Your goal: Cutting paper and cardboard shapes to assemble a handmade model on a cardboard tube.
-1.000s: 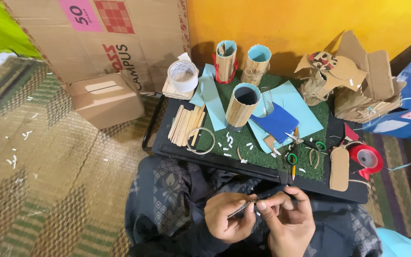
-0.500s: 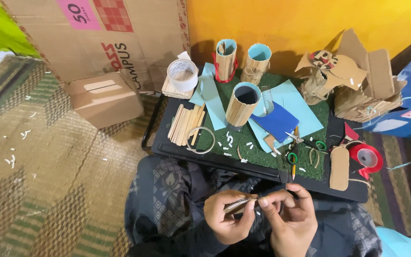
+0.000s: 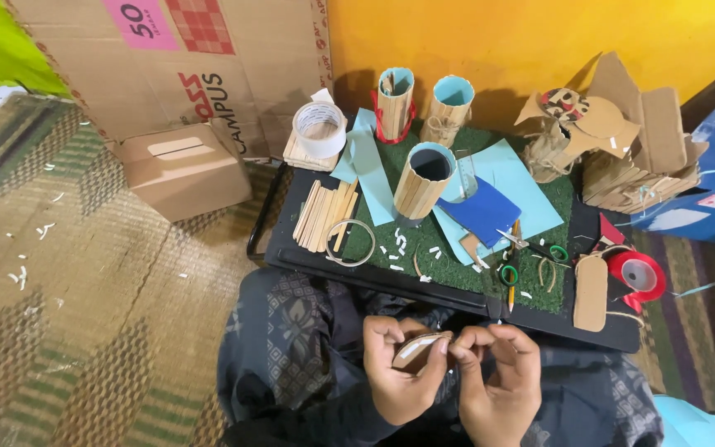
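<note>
A small brown cardboard piece with a strip of white tape on it is pinched between both hands over the lap. The left hand is closed on its left end, thumb and fingers wrapped around it; the right hand is closed on its right end with the fingertips. The hands are held close together, low in the view, just in front of the tray's near edge.

Nothing lies between the hands and the tray. On the tray, a green mat is scattered with small white scraps. A bundle of wooden sticks is laid at the left, with a clear ring just beside it. Scissors with green handles are placed to the right, near a red tape roll and a flat cardboard tag. Blue paper sheets are spread under a dark blue sheet.

A stick-covered cup stands upright mid-tray; its inside appears dark and its contents cannot be told. Two more cups stand behind it, lined in pale blue. A white tape roll rests at the back left, and cardboard shapes are heaped at the right.

The tray is set on a woven mat. A small box and a large carton are placed against an orange wall.
</note>
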